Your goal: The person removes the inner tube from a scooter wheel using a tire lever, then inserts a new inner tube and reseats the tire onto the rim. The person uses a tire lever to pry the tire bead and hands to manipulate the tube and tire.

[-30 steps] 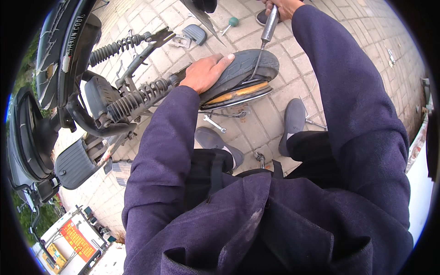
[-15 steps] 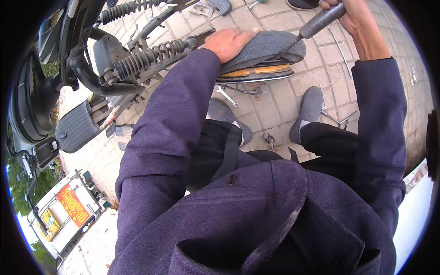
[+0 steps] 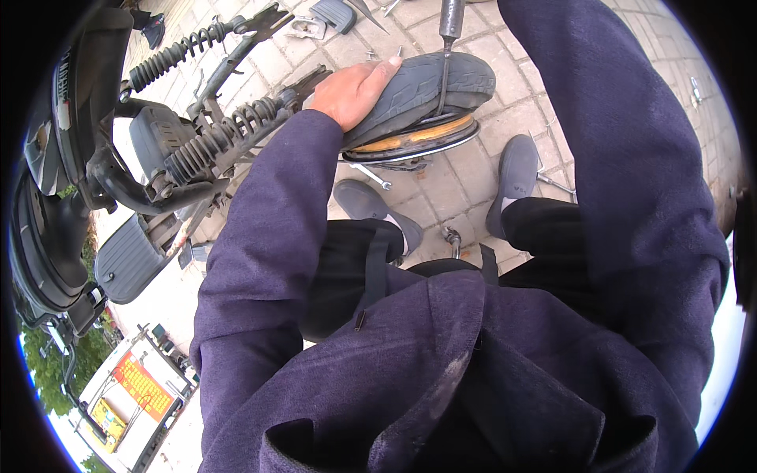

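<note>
A black tyre stands partly off its rim, which has a worn orange band. My left hand grips the tyre's upper left part, thumb along the tread and the other fingers mostly hidden behind it. Between tyre and rim, the shaft of a tyre lever is wedged upright; its thick grey handle runs out of the top edge. My right arm reaches up past that edge, so the right hand is out of sight.
To the left stands a scooter frame with a coil shock absorber and a footrest. An open-end wrench lies below the rim, and a socket tool between my shoes. A grey pedal-like part lies at the top.
The lever has swung from leaning right to nearly upright, its handle farther away and to the left. My right hand has gone out of view. My left hand stays on the tyre.
</note>
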Demonstrator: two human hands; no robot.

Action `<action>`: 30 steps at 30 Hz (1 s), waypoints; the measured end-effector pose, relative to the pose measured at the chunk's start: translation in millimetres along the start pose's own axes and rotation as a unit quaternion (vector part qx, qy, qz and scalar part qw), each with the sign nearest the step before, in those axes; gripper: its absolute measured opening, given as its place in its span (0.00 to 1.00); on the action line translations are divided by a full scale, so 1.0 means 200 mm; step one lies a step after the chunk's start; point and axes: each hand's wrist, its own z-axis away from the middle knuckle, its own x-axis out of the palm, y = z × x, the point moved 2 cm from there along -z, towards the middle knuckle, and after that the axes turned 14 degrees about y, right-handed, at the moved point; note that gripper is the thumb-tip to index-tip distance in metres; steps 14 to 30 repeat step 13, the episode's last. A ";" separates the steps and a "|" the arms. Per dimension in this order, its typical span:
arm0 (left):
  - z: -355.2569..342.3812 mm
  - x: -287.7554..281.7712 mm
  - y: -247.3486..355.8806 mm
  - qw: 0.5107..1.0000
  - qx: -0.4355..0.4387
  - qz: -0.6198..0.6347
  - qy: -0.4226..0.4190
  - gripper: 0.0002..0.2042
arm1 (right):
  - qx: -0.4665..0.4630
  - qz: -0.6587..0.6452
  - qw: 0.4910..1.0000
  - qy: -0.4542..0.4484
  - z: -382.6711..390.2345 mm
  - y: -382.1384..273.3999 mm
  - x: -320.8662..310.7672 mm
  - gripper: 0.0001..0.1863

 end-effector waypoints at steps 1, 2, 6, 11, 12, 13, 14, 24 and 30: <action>0.01 0.00 0.00 1.000 0.004 0.005 -0.001 0.38 | 0.012 0.007 1.000 -0.009 -0.04 0.04 0.02 0.13; 0.00 -0.01 0.00 1.000 0.003 0.005 0.000 0.38 | 0.019 0.012 1.000 -0.019 -0.09 0.07 0.05 0.13; 0.00 -0.01 -0.01 1.000 0.011 -0.013 0.024 0.36 | 0.034 0.024 0.998 -0.047 -0.26 0.17 0.11 0.13; -0.05 0.00 0.02 0.998 0.007 -0.063 -0.001 0.36 | 0.018 0.116 0.993 -0.005 -0.43 0.30 0.18 0.09; -0.07 -0.02 0.04 0.997 0.009 -0.074 -0.002 0.36 | -0.024 0.040 0.999 -0.009 -0.46 0.32 0.19 0.18; -0.11 -0.05 0.05 0.997 0.017 -0.078 0.009 0.36 | -0.069 -0.037 0.997 -0.016 -0.45 0.37 0.22 0.35; -0.11 -0.05 0.05 0.997 0.017 -0.078 0.009 0.36 | -0.069 -0.037 0.997 -0.016 -0.45 0.37 0.22 0.35; -0.11 -0.05 0.05 0.997 0.017 -0.078 0.009 0.36 | -0.069 -0.037 0.997 -0.016 -0.45 0.37 0.22 0.35; -0.11 -0.05 0.05 0.997 0.017 -0.078 0.009 0.36 | -0.069 -0.037 0.997 -0.016 -0.45 0.37 0.22 0.35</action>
